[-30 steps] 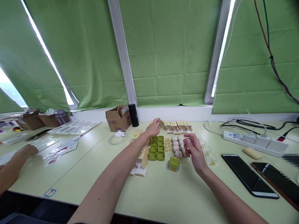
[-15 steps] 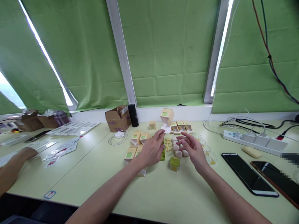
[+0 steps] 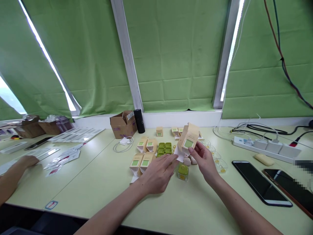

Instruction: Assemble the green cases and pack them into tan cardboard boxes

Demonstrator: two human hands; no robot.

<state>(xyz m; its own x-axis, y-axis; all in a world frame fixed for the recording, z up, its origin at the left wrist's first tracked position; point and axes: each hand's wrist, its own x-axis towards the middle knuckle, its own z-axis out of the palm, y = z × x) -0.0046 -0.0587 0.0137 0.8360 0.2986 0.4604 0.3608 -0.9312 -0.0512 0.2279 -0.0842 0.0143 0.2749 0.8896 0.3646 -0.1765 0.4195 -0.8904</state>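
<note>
My right hand grips a small tan cardboard box with a green label, tilted above the table. The box's white flap hangs open on its lower left. My left hand reaches to that flap, its fingers closed together at the flap's edge. Just below the box, a small clear jar with a green lid stands on the table. Pale rounded pieces are partly hidden behind the box and my right hand. Left of the box lies a group of green square caps.
Matching boxes stand left of my left hand, others at the back. Clear containers sit right. Phones and a power strip lie farther right. A co-worker's hand rests at far left.
The box has come down toward me and to the right, and my right hand has closed on it. My left hand has moved slightly nearer, staying at the flap.
</note>
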